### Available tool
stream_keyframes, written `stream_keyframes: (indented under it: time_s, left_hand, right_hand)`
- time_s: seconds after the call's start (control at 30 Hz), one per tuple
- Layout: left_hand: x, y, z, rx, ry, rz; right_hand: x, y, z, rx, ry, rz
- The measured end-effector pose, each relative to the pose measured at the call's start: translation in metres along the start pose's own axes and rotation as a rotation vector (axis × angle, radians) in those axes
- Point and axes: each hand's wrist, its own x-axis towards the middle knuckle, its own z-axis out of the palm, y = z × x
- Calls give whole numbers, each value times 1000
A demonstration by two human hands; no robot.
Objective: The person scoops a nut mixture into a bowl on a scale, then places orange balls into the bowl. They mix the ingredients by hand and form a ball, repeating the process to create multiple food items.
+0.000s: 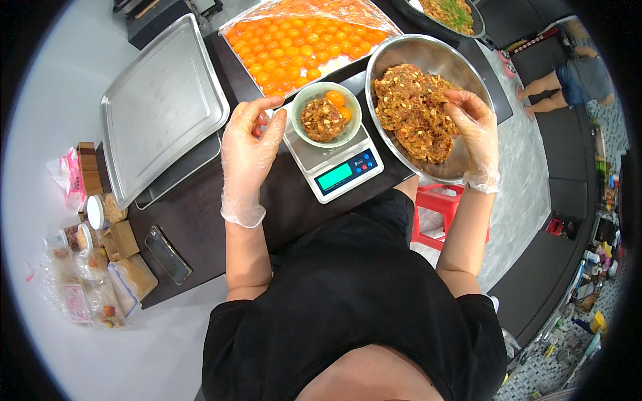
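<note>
A pale green bowl (298, 132) sits on a white digital kitchen scale (321, 195) with a lit green display. Inside it are a lump of brown nutty filling (322, 121) and two orange egg yolks (336, 99). My left hand (249, 155), in a clear glove, hovers just left of the bowl, thumb and forefinger apart, nothing held. To the right, a steel mixing bowl (470, 67) carries a large mass of the same filling (414, 110). My right hand (473, 127), gloved too, is at the mass's right side, fingertips pinched on some filling.
Behind the scale lies a tray of egg yolks (294, 47) partly under plastic film. Steel baking trays (164, 107) are stacked at left, near a phone (167, 254), jars and bags. A pan (445, 13) stands far right; a red stool (438, 207) is below; another person (568, 83) is beyond.
</note>
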Motion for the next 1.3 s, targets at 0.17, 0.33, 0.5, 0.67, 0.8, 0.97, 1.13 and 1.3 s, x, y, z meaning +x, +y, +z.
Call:
stream_keyframes:
  time_s: [0.17,0.33,0.5,0.67,0.8,0.97,1.13,1.3]
  left_hand:
    - [1,5,-1,46,8,7]
    - [5,14,4,55,12,45]
    - [7,24,11,87,-40,87]
    - [13,64,65,93,-271,514]
    - [22,83,118,115,-350,618]
    - [28,90,132,29,-505,481]
    - [31,93,139,21,-596,367]
    - [37,91,134,-66,-588,295]
  right_hand:
    - [1,7,-4,26,9,-23]
    - [1,15,-6,48,4,-11]
    - [1,22,-13,87,-34,-28]
    - [-2,18,-1,230,-132,-37]
    - [-6,23,5,400,-164,-13]
    - [-9,27,-3,365,-201,45]
    - [-5,43,-8,333,-209,18]
    - [0,47,-18,427,-100,16]
